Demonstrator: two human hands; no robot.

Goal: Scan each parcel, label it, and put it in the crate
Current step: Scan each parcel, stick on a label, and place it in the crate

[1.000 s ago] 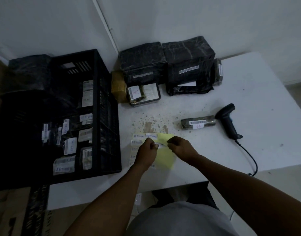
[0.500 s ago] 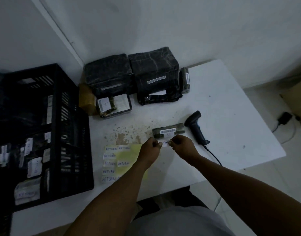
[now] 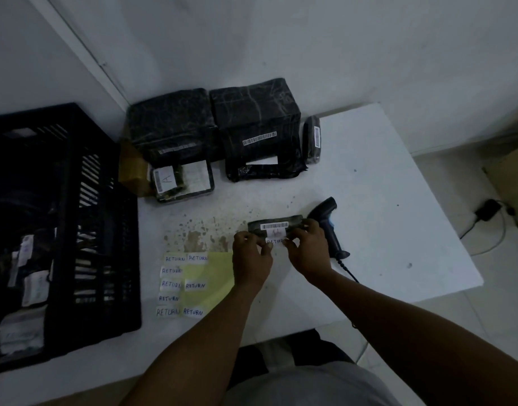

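Pinching a white RETURN label (image 3: 274, 241) by its ends, the left hand (image 3: 252, 256) and right hand (image 3: 307, 247) are holding it against the small parcel's (image 3: 277, 224) near edge (scanner (image 3: 328, 227) just right, crate (image 3: 61, 230) far left).

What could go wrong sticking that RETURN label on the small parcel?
1. The RETURN label, pinched between the left hand and right hand, sits just below the barcode on the small parcel; placed higher, it might cover the code.
2. The scanner lies right beside the right hand and could get knocked.
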